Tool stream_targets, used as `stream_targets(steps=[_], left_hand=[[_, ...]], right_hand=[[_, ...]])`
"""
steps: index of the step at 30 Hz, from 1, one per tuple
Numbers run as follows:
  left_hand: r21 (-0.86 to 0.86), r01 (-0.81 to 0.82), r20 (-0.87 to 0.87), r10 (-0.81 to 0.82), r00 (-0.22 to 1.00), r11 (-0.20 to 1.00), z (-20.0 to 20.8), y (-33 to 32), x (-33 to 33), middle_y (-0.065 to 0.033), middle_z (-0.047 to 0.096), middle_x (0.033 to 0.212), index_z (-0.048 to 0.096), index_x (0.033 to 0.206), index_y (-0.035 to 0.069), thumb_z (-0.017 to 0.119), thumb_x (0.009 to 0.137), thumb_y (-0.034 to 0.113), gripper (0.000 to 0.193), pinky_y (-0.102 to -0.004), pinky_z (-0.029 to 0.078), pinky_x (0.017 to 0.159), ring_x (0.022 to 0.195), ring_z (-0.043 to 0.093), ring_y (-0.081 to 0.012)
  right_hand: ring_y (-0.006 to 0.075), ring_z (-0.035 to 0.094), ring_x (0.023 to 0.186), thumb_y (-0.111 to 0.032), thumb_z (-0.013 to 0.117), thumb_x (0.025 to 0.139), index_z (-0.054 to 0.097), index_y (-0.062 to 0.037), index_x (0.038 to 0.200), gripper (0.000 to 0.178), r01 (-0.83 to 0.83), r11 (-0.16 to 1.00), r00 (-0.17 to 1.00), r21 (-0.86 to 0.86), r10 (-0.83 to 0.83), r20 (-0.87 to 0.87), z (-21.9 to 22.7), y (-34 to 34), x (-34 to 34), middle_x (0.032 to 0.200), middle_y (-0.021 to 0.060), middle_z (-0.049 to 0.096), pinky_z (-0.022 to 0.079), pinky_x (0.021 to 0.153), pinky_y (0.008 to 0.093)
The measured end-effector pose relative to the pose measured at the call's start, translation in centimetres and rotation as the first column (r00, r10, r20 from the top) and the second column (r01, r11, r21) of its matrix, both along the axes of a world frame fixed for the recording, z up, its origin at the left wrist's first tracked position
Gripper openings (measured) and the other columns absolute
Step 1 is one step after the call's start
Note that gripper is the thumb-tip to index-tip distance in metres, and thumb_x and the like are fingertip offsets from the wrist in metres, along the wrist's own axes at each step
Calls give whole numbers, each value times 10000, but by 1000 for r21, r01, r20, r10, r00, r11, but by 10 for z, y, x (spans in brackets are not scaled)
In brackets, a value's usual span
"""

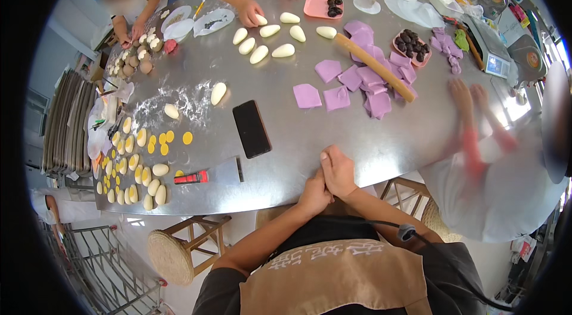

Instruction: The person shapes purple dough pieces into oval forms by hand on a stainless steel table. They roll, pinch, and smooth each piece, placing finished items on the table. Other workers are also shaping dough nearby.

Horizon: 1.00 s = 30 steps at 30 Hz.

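My left hand and my right hand are closed together at the near edge of the steel table. The fingers fold against each other, and nothing shows in them. Beyond and to their left lies a black phone. A dough scraper with a metal blade and a red-and-black box cutter lie nearer the edge. Purple dough sheets spread ahead to the right, with a wooden rolling pin lying across some. Pale egg-shaped dough pieces lie farther off.
Egg-shaped pieces with yellow discs crowd the left, beside scattered flour. A co-worker's hand touches one piece at the far side; others work left and right. Pink trays hold dark balls. Stools stand below the edge.
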<state>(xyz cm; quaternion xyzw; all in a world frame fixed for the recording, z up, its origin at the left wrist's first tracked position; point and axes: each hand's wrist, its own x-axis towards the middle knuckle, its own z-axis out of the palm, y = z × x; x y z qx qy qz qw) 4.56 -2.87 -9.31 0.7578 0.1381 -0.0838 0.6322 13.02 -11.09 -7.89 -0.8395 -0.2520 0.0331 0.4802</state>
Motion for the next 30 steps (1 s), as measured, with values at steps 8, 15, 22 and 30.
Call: stream_targets(steps=[8, 15, 22, 30], left_hand=[[-409, -236, -139, 195, 971, 882, 34, -6, 18, -95, 623, 740, 342, 1429, 13, 483, 962, -3, 488, -287, 550, 530, 587, 661, -175], [-85, -62, -6, 62, 998, 994, 16, 3, 13, -97, 615, 760, 309, 1448, 33, 493, 964, 6, 519, -288, 546, 501, 568, 654, -187], [-194, -119, -42, 113, 993, 974, 5, 5, 14, -110, 614, 779, 251, 1452, 26, 490, 989, 35, 520, -299, 549, 493, 572, 657, -205], [-483, -327, -183, 272, 945, 812, 23, -7, 21, -107, 628, 777, 278, 1481, 55, 507, 976, 32, 555, -298, 541, 511, 596, 663, -193]], right_hand=[[416, 587, 684, -198, 537, 994, 530, -39, 911, 180, 131, 980, 955, 152, -83, -286, -23, 19, 51, 814, 179, 601, 479, 629, 471], [396, 585, 683, -215, 530, 997, 546, -51, 940, 175, 16, 997, 995, 78, -23, 98, -20, 9, 25, 827, 173, 606, 475, 639, 477], [413, 596, 769, -262, 493, 1012, 551, -53, 957, 224, 67, 997, 952, 30, -55, -302, 6, 13, 22, 841, 185, 607, 465, 681, 492], [425, 591, 766, -290, 485, 1013, 537, -60, 920, 254, 71, 996, 997, 55, -72, 14, -21, 25, 57, 830, 203, 596, 477, 678, 496]])
